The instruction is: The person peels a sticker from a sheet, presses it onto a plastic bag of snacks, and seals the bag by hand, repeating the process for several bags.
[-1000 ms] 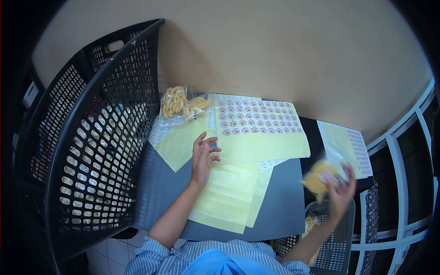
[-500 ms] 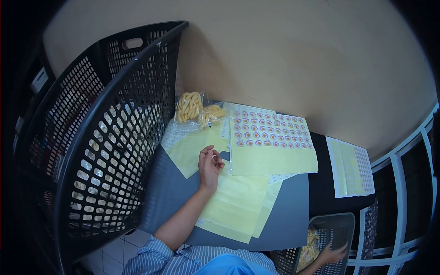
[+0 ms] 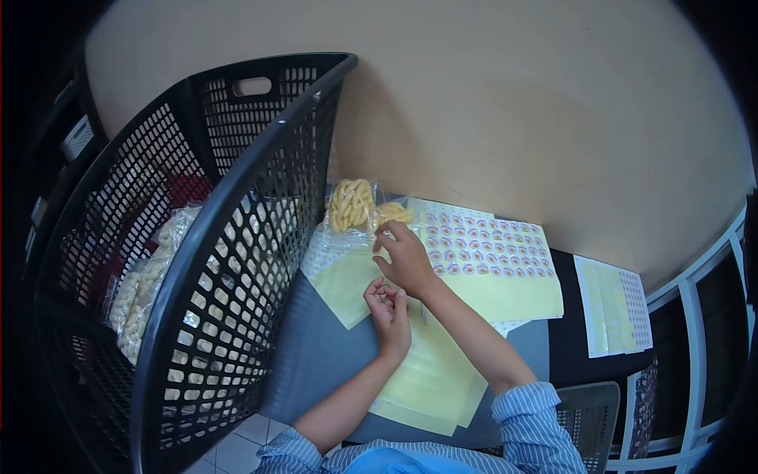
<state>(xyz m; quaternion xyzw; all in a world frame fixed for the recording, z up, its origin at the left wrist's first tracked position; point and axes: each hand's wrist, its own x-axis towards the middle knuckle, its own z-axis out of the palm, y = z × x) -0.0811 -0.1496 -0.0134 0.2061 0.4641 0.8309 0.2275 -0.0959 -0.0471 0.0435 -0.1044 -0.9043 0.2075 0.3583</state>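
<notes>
“Over the grey tabletop (image 3: 316,379), as the head view has it, how do the two hands lie?”

“Close together, near the middle. The right hand (image 3: 407,257) is the farther one, its forearm slanting in from the right; the left hand (image 3: 389,320) is just below it, nearer the body.”

“And the packet of yellow sticks (image 3: 352,205)?”

“Just beyond the right hand and a little to its left, near the wall (image 3: 505,103). A smaller cluster of sticks (image 3: 395,212) in clear film lies to the right of that packet, right by the right hand's fingers (image 3: 394,231). Whether they touch the film cannot be told.”

“Spread or closed, those hands?”

“On the right one, thumb and forefinger stand apart. The left one's fingers curl loosely, thumb raised; whether they pinch anything cannot be told.”

“What is around them?”

“A pale yellow sheet (image 3: 347,292) left of the left hand, more yellow paper (image 3: 430,387) below it, and a sticker sheet (image 3: 493,253) with rows of round labels right of the right hand. At the left stands a black basket (image 3: 280,122) with bags of pale pieces (image 3: 146,296) inside.”
</notes>
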